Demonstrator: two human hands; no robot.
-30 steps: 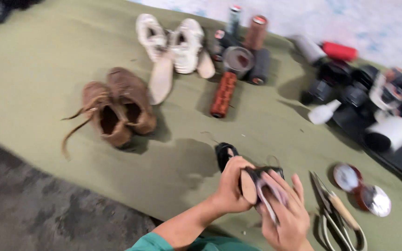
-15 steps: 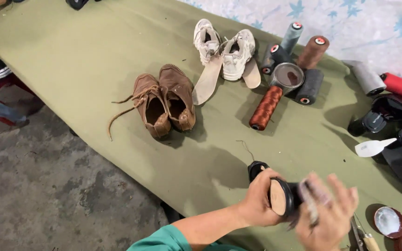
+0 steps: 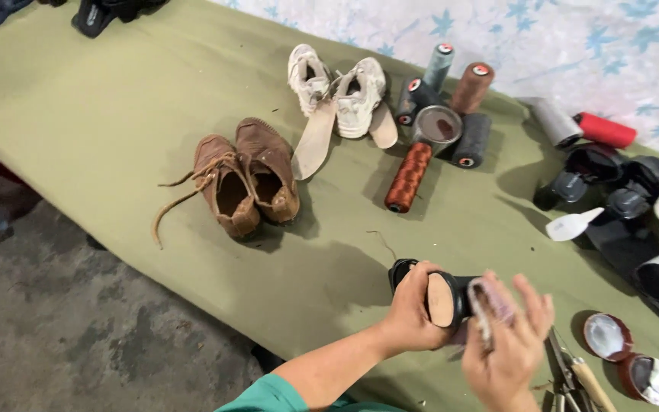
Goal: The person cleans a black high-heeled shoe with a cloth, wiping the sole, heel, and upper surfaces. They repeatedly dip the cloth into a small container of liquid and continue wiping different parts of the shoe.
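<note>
Black shoe (image 3: 451,299) gripped in left hand (image 3: 409,309), right hand (image 3: 506,347) against it

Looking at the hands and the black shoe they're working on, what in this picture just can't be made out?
Head view only:
- Black shoe with tan heel: its front is hidden behind the left hand and right hand.
- Pale cloth or brush under the right fingers: motion-blurred, kind unclear.
- Scissors with wooden-handled tool: cut off by the bottom edge.
- Black bottles at the right: too blurred to identify.
</note>
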